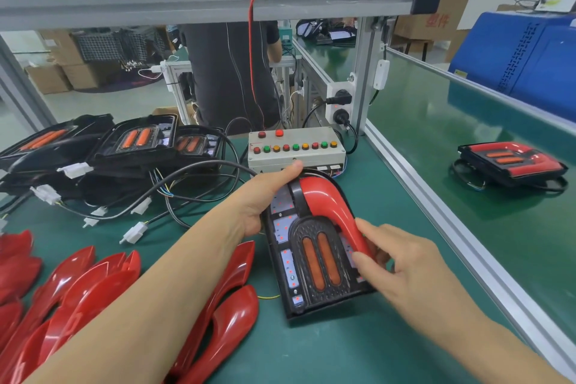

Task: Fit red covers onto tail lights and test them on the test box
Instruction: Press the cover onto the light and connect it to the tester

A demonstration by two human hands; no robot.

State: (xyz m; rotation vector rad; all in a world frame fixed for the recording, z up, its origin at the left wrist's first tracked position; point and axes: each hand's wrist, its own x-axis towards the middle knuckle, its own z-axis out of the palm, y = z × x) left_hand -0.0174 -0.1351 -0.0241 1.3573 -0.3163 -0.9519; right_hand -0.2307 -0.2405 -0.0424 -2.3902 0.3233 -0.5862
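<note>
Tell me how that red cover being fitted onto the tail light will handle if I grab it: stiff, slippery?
The red cover looks like a glossy moulded shell, so probably rigid but slick under fingers. Its thin curved arm suggests it is light and could snap if forced. The right hand pinches its lower end, the left hand steadying the tail light.

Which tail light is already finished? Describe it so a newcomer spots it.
Look past the aluminium rail to the right-hand green bench. One black tail light lies there alone. Unlike the bare black units stacked far left, it carries a complete red U-shaped cover.
</note>
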